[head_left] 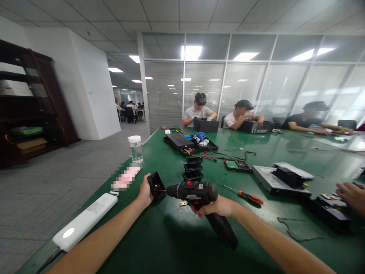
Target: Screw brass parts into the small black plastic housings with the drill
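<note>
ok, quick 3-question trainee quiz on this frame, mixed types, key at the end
1. True or false: the right hand grips the power drill.
2. What does the left hand hold? A) hammer B) small black box C) mug
3. Fill in: the red-handled screwdriver lies on the table to the ____ of the drill.

Key: 1 true; 2 B; 3 right

Left grip [145,193] closed, arm stretched forward, right grip [217,207] clenched, arm angled in from the right
</note>
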Available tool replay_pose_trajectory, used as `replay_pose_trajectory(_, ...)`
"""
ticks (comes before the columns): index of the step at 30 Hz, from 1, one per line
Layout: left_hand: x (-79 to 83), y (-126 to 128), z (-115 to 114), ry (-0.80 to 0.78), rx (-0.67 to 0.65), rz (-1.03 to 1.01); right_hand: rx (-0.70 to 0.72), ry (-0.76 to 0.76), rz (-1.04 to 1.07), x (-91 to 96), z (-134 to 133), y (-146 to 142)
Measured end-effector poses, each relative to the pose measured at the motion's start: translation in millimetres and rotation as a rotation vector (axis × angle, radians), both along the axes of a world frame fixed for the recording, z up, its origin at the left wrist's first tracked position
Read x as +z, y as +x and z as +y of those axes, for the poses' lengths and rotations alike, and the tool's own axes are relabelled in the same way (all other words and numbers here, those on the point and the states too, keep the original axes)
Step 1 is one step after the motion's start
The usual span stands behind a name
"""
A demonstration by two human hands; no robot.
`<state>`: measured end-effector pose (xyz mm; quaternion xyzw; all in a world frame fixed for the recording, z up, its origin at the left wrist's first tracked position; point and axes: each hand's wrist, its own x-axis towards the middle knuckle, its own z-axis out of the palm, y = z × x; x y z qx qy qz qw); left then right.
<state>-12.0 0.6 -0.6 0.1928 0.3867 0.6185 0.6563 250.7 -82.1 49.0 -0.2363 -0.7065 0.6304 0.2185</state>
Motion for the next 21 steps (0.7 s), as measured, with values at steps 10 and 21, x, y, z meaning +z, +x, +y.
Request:
replay_pose_trajectory(10,-2.4,-1,3,-0.013,0.013,-0.021,-0.117,0.085,-0.114,20.4,-19,-2)
replay_pose_trajectory(21,-3.7,-2,3,-0.013,0.0,-0.019,-0.119,0.14,-0.087,25.3,-22,-3)
